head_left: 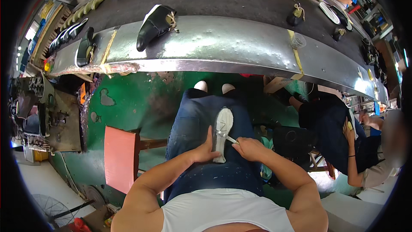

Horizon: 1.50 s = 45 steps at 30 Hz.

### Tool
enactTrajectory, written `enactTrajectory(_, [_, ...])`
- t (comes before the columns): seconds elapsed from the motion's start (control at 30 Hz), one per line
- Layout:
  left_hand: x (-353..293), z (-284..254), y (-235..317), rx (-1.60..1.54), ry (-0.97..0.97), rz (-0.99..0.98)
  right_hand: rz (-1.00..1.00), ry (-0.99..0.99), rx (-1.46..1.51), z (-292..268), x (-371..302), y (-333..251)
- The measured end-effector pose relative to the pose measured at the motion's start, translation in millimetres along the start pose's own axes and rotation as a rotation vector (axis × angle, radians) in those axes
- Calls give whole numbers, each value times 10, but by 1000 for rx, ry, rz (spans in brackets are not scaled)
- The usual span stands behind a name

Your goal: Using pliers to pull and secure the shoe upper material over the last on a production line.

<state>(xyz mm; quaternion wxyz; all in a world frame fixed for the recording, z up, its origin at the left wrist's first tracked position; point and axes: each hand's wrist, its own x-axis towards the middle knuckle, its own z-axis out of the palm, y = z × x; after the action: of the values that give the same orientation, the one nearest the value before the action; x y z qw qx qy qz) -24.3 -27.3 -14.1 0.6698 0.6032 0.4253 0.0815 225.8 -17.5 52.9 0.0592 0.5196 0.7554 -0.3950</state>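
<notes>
A shoe (224, 119) lies bottom up on my lap, its pale whitish underside facing me and its toe pointing away. My left hand (204, 150) grips it at the heel end, thumb stretched along the left edge. In my right hand (251, 149) is a slim, light-coloured tool (230, 138), pinched near its end. The tool slants leftward, and its far tip meets the middle of the underside, where dark lines show. Whether it is a brush or a blade I cannot tell. My fingers hide part of the heel.
Ahead runs a long metal-edged bench (206, 62) with a black shoe (156, 25) at its edge and several more along it. A reddish board (121, 159) stands left of my legs. At right sits a co-worker, hand (349, 131) on a pale piece; another person works across the bench.
</notes>
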Motion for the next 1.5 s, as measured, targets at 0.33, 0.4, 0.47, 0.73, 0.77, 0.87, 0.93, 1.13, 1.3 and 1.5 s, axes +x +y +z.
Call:
enactTrajectory(0.33, [168, 6, -55, 59, 33, 81, -5, 17, 65, -150, -142, -39])
enactTrajectory(0.4, [178, 27, -49, 40, 56, 116, -79, 181, 178, -92, -222, -82])
enactTrajectory(0.47, [169, -1, 46, -11, 39, 77, -10, 47, 77, -86, -196, -59])
enactTrajectory(0.73, [665, -8, 157, -277, 566, -38, 136, 109, 564, 18, -292, 262])
enactTrajectory(0.77, [700, -51, 122, -278, 572, -34, 160, 125, 626, 40, -302, 296])
enactTrajectory(0.87, [731, -253, 69, -746, 465, -155, 139, 188, 640, -123, -283, 331])
enactTrajectory(0.93, [585, -422, 213, -806, 427, -101, 95, 238, 597, -357, -270, 324])
enactTrajectory(1.13, [-151, -1205, 1412, -999, 361, 295, -174, 700, 248, -1469, 3, 116])
enactTrajectory(1.3, [-299, -2146, 2371, -626, 473, 524, -373, 940, -199, -2399, 924, 168])
enactTrajectory(1.5, [447, -3271, 3720, 177, 757, 437, -226, 1004, -387, -3287, 2164, 641])
